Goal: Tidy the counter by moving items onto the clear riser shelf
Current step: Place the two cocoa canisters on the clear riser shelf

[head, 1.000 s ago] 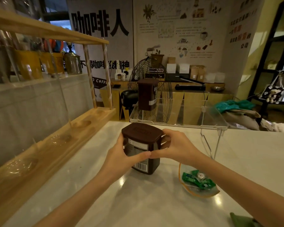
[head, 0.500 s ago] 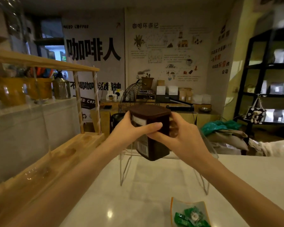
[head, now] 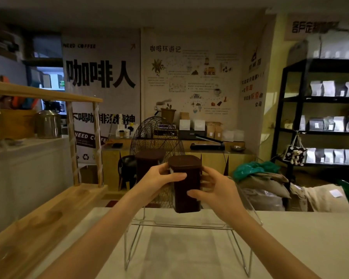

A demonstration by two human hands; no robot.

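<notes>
A dark brown square jar (head: 186,190) with a brown lid is held between both hands, just over the top of the clear riser shelf (head: 181,225). My left hand (head: 159,182) grips its upper left side, thumb across the front. My right hand (head: 216,188) grips its right side, thumb on the front. I cannot tell whether the jar's base touches the shelf. A second brown jar (head: 147,166) stands on the shelf's left part, behind my left hand and partly hidden.
The white counter (head: 300,242) runs under and around the riser's metal legs. A wooden rack (head: 40,214) lines the left side, with a metal canister (head: 47,123) behind it. Beyond the counter are a wire fan, sacks and black shelving with bags.
Both hands have lifted the jar from the counter up and forward to shelf height, next to the other jar. The view tilted upward, so the candy dish left the frame.
</notes>
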